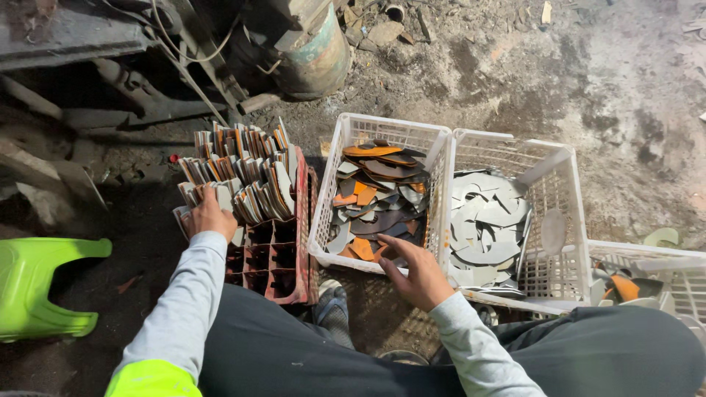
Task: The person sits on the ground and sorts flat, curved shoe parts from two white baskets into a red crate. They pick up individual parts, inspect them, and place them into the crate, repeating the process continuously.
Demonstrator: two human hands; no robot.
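Rusty, thin sheet-metal cutouts (pixel 379 195) fill the white basket (pixel 334 158) on the floor; likely stiff, light, sharp-edged, best pinched by flat faces. Right hand (pixel 419 276) rests spread at the basket's near rim, left hand (pixel 209 217) presses on stacked pieces (pixel 243 173) in the red crate (pixel 283 276).

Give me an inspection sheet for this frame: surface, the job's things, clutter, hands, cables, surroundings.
Surface: dirty, dusty ground with grit and debris.
Job's things: red divided crate with flat curved pieces standing packed in its far compartments, near ones open; white basket of loose orange, brown and grey pieces; second white basket of grey pieces; third white basket partly in view.
Clutter: scraps and stones near a rusty drum.
Hands: left hand on the standing pieces in the red crate; right hand at the first basket's near edge, on loose pieces.
Cables: thin wires over dark machinery.
Surroundings: green plastic stool; shoe.
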